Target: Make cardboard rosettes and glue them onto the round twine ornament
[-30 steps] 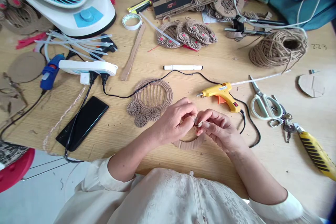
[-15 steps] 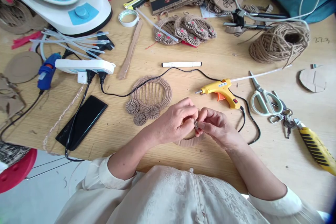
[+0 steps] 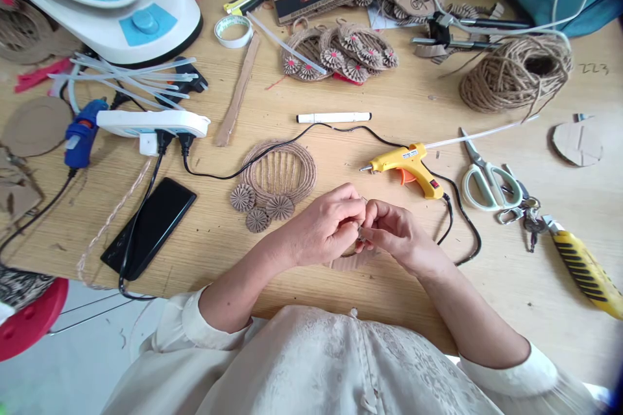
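Observation:
My left hand [image 3: 326, 227] and my right hand [image 3: 396, 237] meet above the table's near edge, fingers pinched together on a small piece I cannot make out. Under them lies a cardboard ring [image 3: 349, 261], mostly hidden. A twine-wrapped round frame [image 3: 280, 172] with three small rosettes [image 3: 257, 207] rests just left of my left hand. A yellow glue gun [image 3: 406, 167] lies just beyond my right hand, its black cord [image 3: 462, 233] curling past my right wrist.
White-handled scissors [image 3: 487, 178], keys [image 3: 528, 220] and a yellow utility knife [image 3: 584, 266] lie at right. A twine ball [image 3: 516, 74] sits far right. A power strip [image 3: 150, 123], black phone [image 3: 150, 227], white marker [image 3: 333, 118], fan base [image 3: 131, 13] and finished twine ornaments [image 3: 341, 52] fill the left and back.
My hands have drawn closer together, fingertips now tighter around the small piece. The view has shifted slightly, so the table things sit a little higher and left.

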Demonstrator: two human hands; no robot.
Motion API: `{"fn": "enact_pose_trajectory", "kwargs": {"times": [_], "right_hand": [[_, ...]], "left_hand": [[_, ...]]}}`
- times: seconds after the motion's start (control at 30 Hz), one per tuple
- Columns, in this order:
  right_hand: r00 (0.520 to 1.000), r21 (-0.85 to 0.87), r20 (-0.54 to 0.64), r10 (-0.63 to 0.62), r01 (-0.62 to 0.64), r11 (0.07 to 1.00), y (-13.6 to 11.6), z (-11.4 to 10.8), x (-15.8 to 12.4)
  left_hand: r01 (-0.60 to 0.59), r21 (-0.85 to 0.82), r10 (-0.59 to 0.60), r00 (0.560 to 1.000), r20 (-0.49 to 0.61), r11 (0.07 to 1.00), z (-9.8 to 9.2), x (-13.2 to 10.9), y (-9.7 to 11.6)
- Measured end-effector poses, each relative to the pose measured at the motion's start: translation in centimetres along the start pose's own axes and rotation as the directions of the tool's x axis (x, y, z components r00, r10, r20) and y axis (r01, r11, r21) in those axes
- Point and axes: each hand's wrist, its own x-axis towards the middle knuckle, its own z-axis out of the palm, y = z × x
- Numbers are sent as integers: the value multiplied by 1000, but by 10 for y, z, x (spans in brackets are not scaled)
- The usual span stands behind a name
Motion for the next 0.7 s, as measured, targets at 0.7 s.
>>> {"fn": "enact_pose_trajectory", "kwargs": {"times": [0.7], "right_hand": [[995,-184,-89,-50,33,982,-5,7,-2]], "left_hand": [[43,-14,-44,999,-22,999,4,1,-3]]}}
